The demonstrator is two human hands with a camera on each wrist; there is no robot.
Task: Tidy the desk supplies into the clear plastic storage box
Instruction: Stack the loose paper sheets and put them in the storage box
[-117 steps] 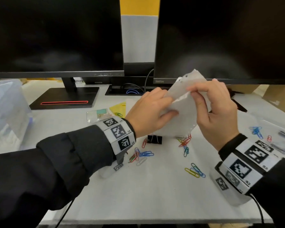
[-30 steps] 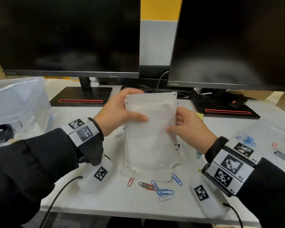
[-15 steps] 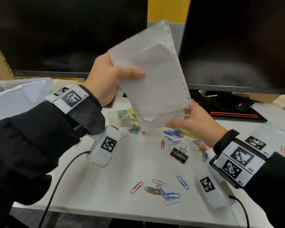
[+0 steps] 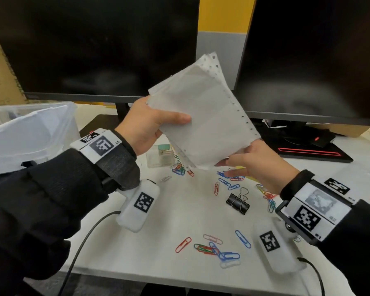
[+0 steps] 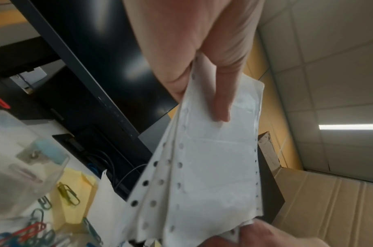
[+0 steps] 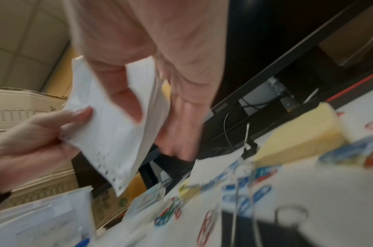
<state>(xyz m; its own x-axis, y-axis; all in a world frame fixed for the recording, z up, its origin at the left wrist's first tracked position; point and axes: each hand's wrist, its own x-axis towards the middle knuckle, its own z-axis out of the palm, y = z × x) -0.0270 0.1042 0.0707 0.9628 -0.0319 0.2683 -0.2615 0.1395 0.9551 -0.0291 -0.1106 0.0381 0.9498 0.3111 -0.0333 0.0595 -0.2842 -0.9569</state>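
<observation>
A stack of white label sheets [image 4: 203,118] with punched edges hangs tilted in the air in front of the monitors. My left hand [image 4: 150,129] grips its left edge, thumb [image 5: 221,100] across the front and fingers behind. My right hand [image 4: 254,165] pinches the lower right corner, thumb [image 6: 122,93] on the sheets [image 6: 109,133]. The clear plastic storage box [image 4: 30,133] stands at the desk's left side, with white paper in it. Several coloured paperclips [image 4: 218,251] and a black binder clip [image 4: 237,201] lie on the white desk.
Two dark monitors [image 4: 94,45] stand close behind the sheets, on black bases with red stripes [image 4: 308,151]. A small clear case [image 4: 160,154] and a yellow notepad [image 6: 297,133] lie under the sheets. Cardboard boxes stand at the far left and right.
The sheets stood upright on the desk a second ago; both hands have lifted them and tilted them leftward. Since half a second ago they have hardly moved.
</observation>
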